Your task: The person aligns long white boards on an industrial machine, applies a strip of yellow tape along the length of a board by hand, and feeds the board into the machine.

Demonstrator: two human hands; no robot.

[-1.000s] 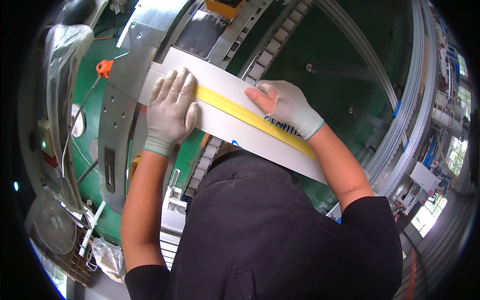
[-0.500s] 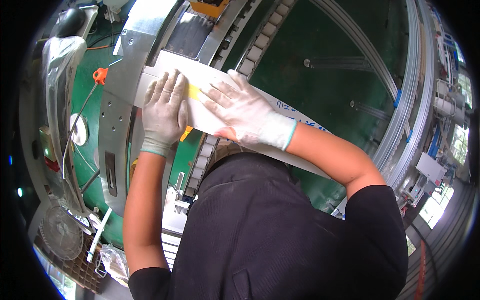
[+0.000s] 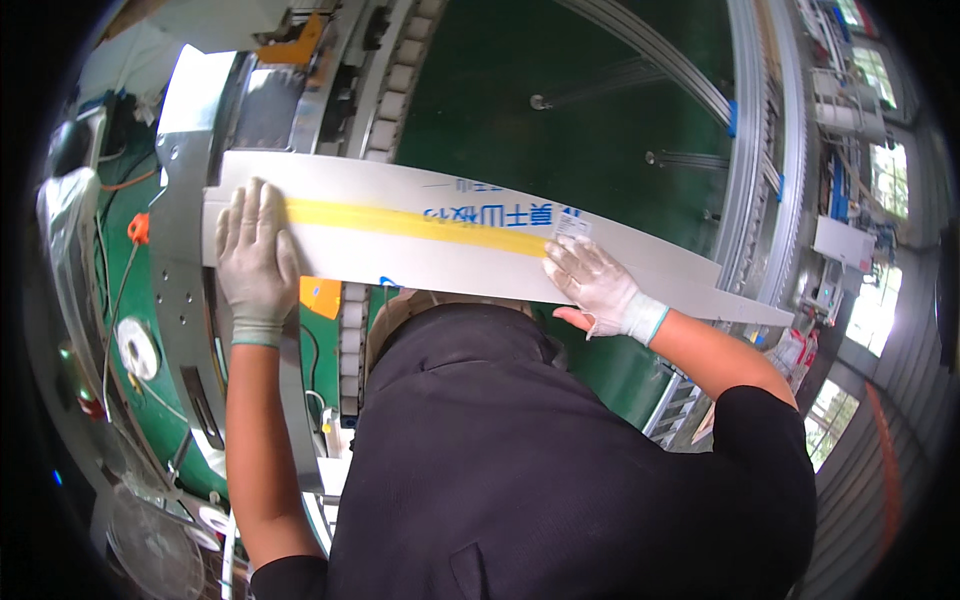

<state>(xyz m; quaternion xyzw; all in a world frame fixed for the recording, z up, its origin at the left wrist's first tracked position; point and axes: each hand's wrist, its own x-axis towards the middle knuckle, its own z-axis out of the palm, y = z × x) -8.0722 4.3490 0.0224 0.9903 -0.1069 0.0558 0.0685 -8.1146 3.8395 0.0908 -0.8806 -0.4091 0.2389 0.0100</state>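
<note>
A long white carton (image 3: 370, 258) lies across a conveyor in front of me. Yellow tape (image 3: 400, 221) runs lengthwise along its top, and blue printing and a small white label (image 3: 573, 224) also show there. My left hand (image 3: 255, 265), in a pale work glove, lies flat on the carton's left end with its fingers stretched out beside the tape's end. Toward the carton's right part, my gloved right hand (image 3: 597, 283) rests its outstretched fingers at the tape, just below the label. The thumb sticks out past the near edge. Neither hand grips anything.
Conveyor roller chain (image 3: 395, 95) runs away beyond the carton. A grey metal machine plate (image 3: 185, 240) stands at its left end. Further left hang a cable with an orange end (image 3: 138, 228) and a white roll (image 3: 138, 348). Aluminium rails (image 3: 750, 130) rise on the right.
My right hand has slid rightward along the carton, from near my left hand to the label, uncovering the yellow tape. My left hand stays flat on the left end. The view has shifted.
</note>
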